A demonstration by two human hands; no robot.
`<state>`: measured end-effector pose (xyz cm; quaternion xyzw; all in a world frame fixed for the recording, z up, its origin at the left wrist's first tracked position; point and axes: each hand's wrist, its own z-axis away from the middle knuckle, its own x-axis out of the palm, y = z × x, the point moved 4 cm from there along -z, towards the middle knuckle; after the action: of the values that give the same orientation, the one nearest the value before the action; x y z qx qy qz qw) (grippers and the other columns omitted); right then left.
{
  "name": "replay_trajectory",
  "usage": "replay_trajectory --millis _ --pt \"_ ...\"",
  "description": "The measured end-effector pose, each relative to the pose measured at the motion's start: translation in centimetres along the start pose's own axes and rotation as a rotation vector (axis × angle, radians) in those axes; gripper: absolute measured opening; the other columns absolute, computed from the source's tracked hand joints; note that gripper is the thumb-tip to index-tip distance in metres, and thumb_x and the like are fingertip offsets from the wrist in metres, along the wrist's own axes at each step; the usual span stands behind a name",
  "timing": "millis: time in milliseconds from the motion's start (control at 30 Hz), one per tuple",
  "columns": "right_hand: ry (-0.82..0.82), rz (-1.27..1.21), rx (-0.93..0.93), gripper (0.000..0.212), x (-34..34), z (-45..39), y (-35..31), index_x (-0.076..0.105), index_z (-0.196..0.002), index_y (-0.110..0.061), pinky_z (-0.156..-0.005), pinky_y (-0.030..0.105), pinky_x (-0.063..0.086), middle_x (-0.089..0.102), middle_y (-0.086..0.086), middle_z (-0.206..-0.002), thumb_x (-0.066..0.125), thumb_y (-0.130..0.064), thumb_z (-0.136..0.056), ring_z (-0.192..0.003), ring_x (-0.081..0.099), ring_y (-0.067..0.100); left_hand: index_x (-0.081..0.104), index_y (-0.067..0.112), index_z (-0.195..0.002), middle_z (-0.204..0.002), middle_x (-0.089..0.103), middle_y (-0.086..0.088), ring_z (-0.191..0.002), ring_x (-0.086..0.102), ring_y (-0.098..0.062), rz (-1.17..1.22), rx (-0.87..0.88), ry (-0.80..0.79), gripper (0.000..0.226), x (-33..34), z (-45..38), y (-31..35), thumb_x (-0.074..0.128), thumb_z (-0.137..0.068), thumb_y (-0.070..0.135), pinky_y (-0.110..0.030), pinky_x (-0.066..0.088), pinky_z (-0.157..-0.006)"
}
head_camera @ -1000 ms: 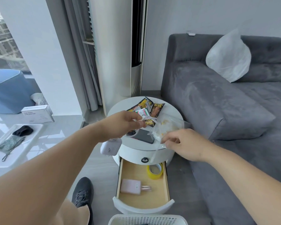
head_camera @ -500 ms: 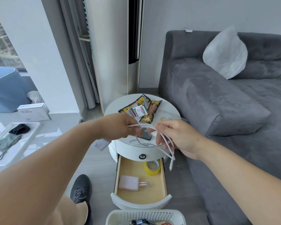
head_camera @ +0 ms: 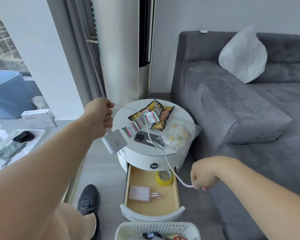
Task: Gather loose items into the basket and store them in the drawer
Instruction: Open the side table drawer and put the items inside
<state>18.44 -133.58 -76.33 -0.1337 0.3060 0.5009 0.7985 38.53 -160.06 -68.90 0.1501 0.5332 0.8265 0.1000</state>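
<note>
Hands spread wide apart, we stretch a white cable [head_camera: 164,154] between them. Our left hand [head_camera: 99,116] is closed around one end of it, with a white charger block [head_camera: 115,143] hanging just under that fist. Our right hand [head_camera: 203,175] pinches the other end, low and beside the open drawer [head_camera: 151,187]. Between our hands the cable drapes over the round tabletop [head_camera: 184,116], crossing snack packets [head_camera: 150,116], a phone [head_camera: 146,139] and a clear bag of sweets [head_camera: 177,137]. Below our hands, at the bottom edge of view, sits the white basket [head_camera: 157,230], already holding a few things. We judge the risk is snagging: pulling the taut cable could drag the packets or phone off the edge, or swing the block into the table. A tape roll [head_camera: 164,176] and a pink gadget [head_camera: 139,194] lie in the drawer.
</note>
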Motion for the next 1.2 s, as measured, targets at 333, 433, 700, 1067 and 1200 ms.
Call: replay_trajectory --millis 333,433,700,1067,1200 --pt "0.656 -1.159 -0.709 0.018 -6.2 3.4 -5.7 0.072 -0.102 -0.018 -0.110 0.040 0.048 0.074 0.004 -0.102 0.069 -0.036 -0.101 -0.113 0.068 0.015 0.058 0.014 -0.091 -0.065 0.017 0.002 -0.054 0.010 -0.014 -0.567 0.111 -0.908 0.039 6.6 7.5 -1.5 0.046 -0.106 0.048 -0.027 0.008 -0.048" --pt "0.382 -1.478 -0.768 0.045 -6.8 4.3 -5.1 0.043 -0.066 -0.018 -0.061 0.035 0.052 0.030 0.003 -0.050 0.052 -0.031 -0.109 -0.042 0.040 0.024 0.055 0.018 -0.077 -0.061 0.018 0.004 -0.053 0.009 -0.014 -0.462 0.140 -0.750 0.039 5.9 6.4 -0.3 0.049 -0.107 0.041 -0.023 0.011 -0.044" --pt "0.888 -0.714 -0.298 0.034 -6.9 2.2 0.2 0.068 -0.084 -0.023 -0.056 0.029 0.036 0.057 -0.003 -0.070 0.049 -0.033 -0.109 -0.068 0.051 0.021 0.053 0.019 -0.086 -0.062 0.018 0.009 -0.046 0.017 -0.008 0.139 -0.027 -0.597 0.029 3.4 4.0 0.6 0.041 -0.110 0.030 -0.019 0.022 -0.043" --pt "0.820 -0.623 -0.539 0.033 -8.1 6.5 -5.6 0.061 -0.078 -0.030 -0.065 0.023 0.041 0.066 -0.003 -0.079 0.051 -0.032 -0.109 -0.069 0.055 0.001 0.068 0.010 -0.099 -0.086 0.074 -0.010 -0.076 0.072 -0.018 -0.496 0.104 -0.796 0.025 8.1 7.0 -6.2 0.045 -0.107 0.008 -0.031 0.057 -0.078" --pt "0.923 -0.724 -0.405 0.036 -8.6 4.5 -1.6 0.066 -0.082 -0.025 -0.053 0.019 0.033 0.054 -0.009 -0.061 0.048 -0.033 -0.111 -0.055 0.049 -0.003 0.063 0.000 -0.129 -0.101 0.071 -0.016 -0.074 0.073 -0.021 -0.108 -0.111 -0.754 0.040 8.6 6.3 -5.4 0.037 -0.112 0.026 -0.034 0.060 -0.076"
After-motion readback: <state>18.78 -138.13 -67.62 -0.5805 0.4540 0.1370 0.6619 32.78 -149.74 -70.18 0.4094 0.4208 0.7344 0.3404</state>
